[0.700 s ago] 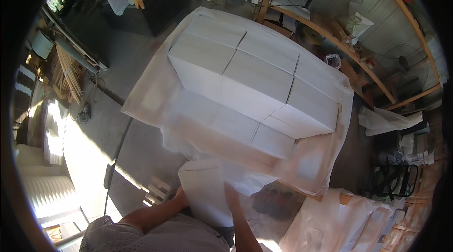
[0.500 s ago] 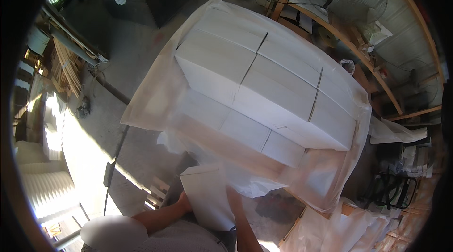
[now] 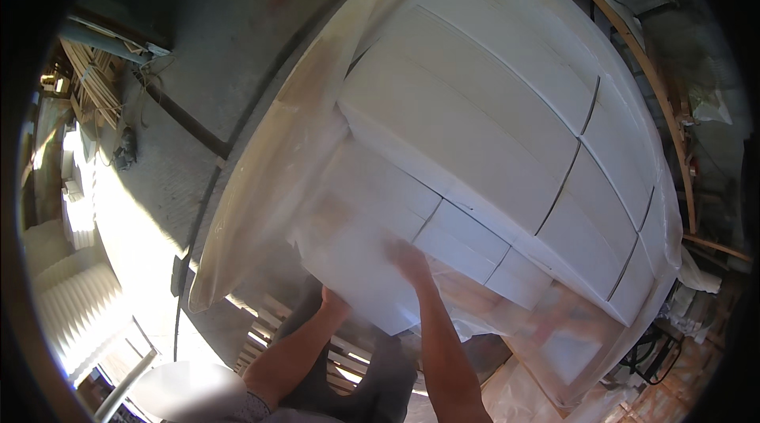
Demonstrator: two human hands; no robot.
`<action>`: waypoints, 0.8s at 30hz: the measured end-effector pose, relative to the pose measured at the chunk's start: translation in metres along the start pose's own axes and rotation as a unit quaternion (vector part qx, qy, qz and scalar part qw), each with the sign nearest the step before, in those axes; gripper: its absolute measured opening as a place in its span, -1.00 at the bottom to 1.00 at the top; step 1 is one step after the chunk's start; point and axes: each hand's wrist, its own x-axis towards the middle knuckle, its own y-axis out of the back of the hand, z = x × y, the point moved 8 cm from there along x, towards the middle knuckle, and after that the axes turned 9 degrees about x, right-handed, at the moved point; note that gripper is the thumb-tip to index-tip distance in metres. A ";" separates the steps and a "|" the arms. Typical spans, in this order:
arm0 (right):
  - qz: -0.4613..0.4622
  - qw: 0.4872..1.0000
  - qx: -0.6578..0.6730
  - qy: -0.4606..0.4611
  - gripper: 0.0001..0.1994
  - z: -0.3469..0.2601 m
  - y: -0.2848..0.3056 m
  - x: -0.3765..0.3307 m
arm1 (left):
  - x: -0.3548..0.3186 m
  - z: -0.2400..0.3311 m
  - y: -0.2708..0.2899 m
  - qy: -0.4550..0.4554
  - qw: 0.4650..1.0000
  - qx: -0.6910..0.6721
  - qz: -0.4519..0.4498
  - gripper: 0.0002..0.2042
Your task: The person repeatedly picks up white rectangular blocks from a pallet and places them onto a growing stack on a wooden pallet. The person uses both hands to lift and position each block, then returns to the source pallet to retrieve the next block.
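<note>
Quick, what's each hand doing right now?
Left hand: holding the lower left side of a blurred white box; fingers mostly hidden.
Right hand: holding the same box at its right side, fingers blurred.

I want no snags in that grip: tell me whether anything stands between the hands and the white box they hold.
Nothing visible does: the left hand meets the white box near its lower left edge, the right hand its right side. The translucent sheet hangs off to the left.

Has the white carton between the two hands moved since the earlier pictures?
Yes: the held carton has moved forward, closer to the stacked white cartons.
</note>
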 end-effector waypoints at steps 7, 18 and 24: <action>-0.002 0.999 -0.005 0.048 -0.42 -0.078 0.035 0.101 | 0.107 0.042 -0.048 -0.174 0.869 0.462 0.030 -0.58; 0.379 0.915 0.137 -0.031 -0.45 0.073 0.013 -0.030 | 0.148 0.040 -0.024 -0.264 0.441 0.854 0.079 -0.56; 0.114 0.791 0.583 -0.148 -0.23 0.135 -0.086 -0.008 | 0.183 0.020 -0.009 -0.324 0.263 0.906 0.071 -0.59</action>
